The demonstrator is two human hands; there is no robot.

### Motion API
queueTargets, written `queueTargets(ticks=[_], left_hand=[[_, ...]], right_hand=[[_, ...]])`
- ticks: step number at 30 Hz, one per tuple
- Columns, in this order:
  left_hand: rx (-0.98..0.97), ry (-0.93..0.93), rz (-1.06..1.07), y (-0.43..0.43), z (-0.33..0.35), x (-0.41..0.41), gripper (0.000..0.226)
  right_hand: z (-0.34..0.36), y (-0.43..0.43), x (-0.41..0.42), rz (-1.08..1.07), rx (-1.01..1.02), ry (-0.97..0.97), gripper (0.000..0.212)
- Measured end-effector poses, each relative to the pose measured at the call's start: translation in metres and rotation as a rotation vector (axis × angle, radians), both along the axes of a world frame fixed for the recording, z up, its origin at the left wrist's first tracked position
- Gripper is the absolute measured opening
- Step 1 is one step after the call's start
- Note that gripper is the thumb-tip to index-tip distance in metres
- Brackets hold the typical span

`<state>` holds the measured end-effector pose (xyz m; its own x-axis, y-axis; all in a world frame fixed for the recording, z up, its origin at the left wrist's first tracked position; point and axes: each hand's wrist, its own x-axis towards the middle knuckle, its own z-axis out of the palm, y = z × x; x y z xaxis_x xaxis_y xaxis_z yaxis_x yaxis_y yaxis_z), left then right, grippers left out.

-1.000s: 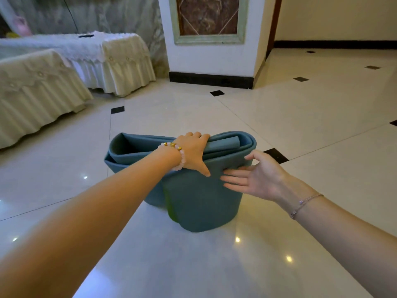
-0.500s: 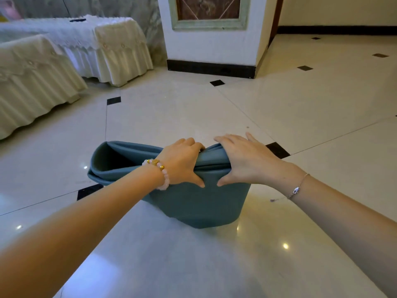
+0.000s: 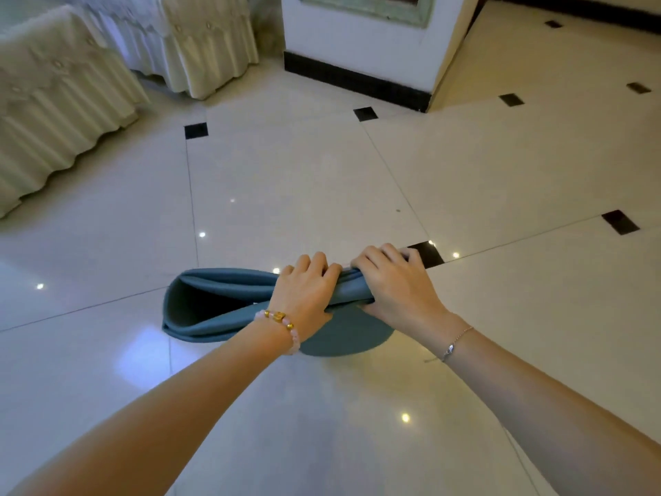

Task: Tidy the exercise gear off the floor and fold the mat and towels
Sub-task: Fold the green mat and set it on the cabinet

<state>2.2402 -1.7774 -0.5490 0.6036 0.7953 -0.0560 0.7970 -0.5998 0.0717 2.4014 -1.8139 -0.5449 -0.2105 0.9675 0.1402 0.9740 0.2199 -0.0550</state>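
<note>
A teal exercise mat lies folded in several layers on the glossy tiled floor, its looped end open toward the left. My left hand, with a beaded bracelet at the wrist, grips the folded layers from above near the middle. My right hand, with a thin chain bracelet, clamps the right end of the fold, thumb underneath and fingers over the top. Both hands press the layers together. No towels or other gear are in sight.
Two pieces of furniture under cream pleated covers stand at the far left. A white pillar with a black skirting rises ahead. Pale floor tiles with small black inlays spread all around.
My right hand went from flat against the mat's side to gripping its top edge. Both hands have squeezed the standing fold down lower and flatter. The camera has tilted down.
</note>
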Motion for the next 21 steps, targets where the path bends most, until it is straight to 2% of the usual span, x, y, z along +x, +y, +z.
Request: queueTargets(ticks=[7, 11, 16, 21], left_hand=[[0.099, -0.065, -0.016, -0.04, 0.216, -0.035, 0.066], [0.146, -0.128, 0.047, -0.087, 0.309, -0.059, 0.067], [0.218, -0.173, 0.137, -0.15, 0.377, -0.081, 0.069], [0.274, -0.23, 0.207, -0.198, 0.404, -0.101, 0.074]], right_hand=[[0.2, -0.051, -0.03, -0.043, 0.104, 0.09, 0.058], [0.291, -0.082, -0.048, 0.044, 0.163, 0.105, 0.061], [0.36, -0.114, -0.059, 0.217, 0.233, 0.146, 0.056], [0.391, -0.144, -0.077, 0.355, 0.292, 0.153, 0.061]])
